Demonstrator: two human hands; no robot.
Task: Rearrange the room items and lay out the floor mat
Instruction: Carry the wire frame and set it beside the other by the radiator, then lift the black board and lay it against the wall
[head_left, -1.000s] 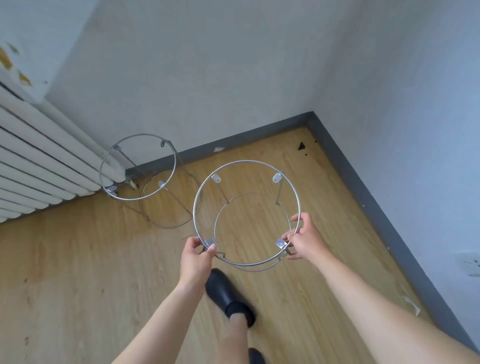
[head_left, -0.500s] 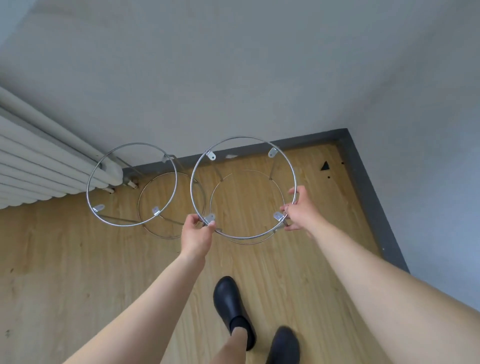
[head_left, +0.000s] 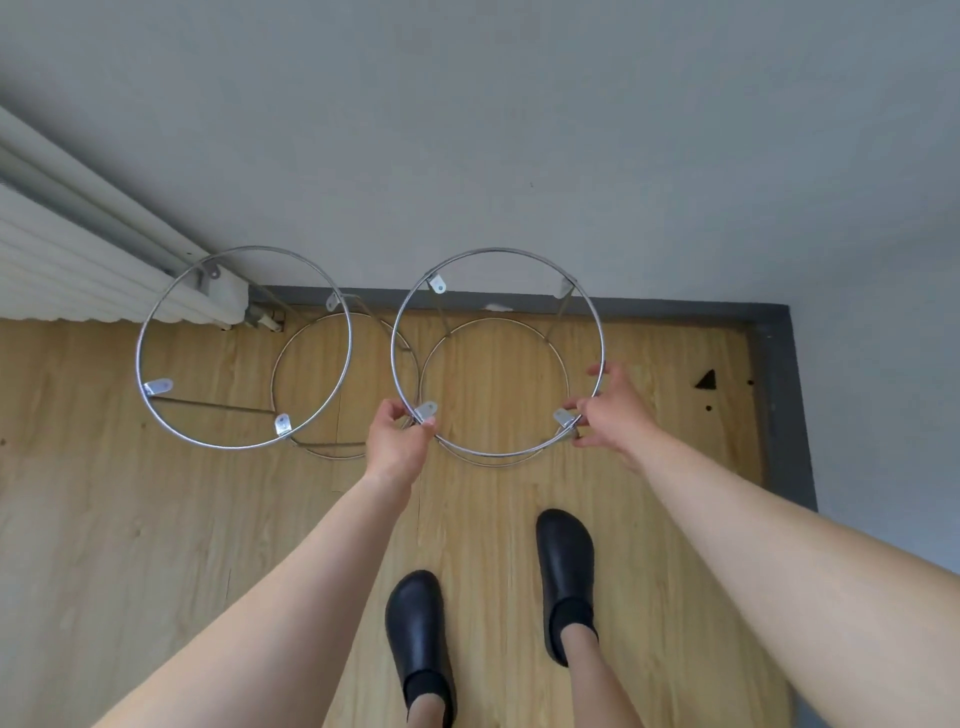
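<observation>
Wooden floor (head_left: 130, 519) meets grey wall. Both hands, left (head_left: 400, 441) and right (head_left: 608, 415), grip a wire stand (head_left: 496, 353); its twin (head_left: 244, 348) stands at 9 o'clock. No mat visible, so laying it remains.

Two wire stands (head_left: 497, 254) (head_left: 244, 447), two black shoes (head_left: 563, 551) (head_left: 415, 613), seemingly one radiator (head_left: 104, 275).

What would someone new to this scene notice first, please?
Two round wire stands sit side by side against the grey wall: the right stand is gripped at its near rim by the left hand and the right hand, while the left stand stands free beside the white radiator. Below, two black shoes rest on the wooden floor.
</observation>
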